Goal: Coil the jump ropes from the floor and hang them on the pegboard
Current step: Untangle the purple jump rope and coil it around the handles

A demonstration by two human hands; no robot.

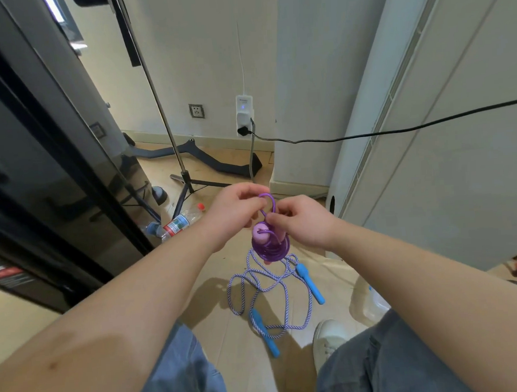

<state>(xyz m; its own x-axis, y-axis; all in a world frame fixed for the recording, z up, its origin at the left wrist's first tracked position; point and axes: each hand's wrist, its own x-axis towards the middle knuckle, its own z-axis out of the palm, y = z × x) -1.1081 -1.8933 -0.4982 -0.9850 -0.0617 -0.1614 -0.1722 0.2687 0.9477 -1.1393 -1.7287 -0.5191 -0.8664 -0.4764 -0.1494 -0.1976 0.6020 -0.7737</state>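
While my left grip [234,211] and right grip [304,220] both pinch the top loop of the purple rope [271,246], mid-air above the floor [229,334], I judge it light, slick, springy, so pinch across the coil. Striped rope [269,289] lies loose, near; grab its blue handles [310,283].

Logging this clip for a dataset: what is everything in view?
Purple plastic jump rope with pink handles: one, coiled, in both hands.
Purple-white striped cord jump rope with blue handles: one, loose on floor.
Clear plastic bottle with red cap: one, lying on floor, left.
Metal tripod stand: one, silver-black, floor behind.
White plug adapter: one, on far wall.
Black cable: one, runs right from adapter.
White shoe: one, floor, lower right.
Left hand: one, pinches purple rope.
Right hand: one, pinches purple rope.
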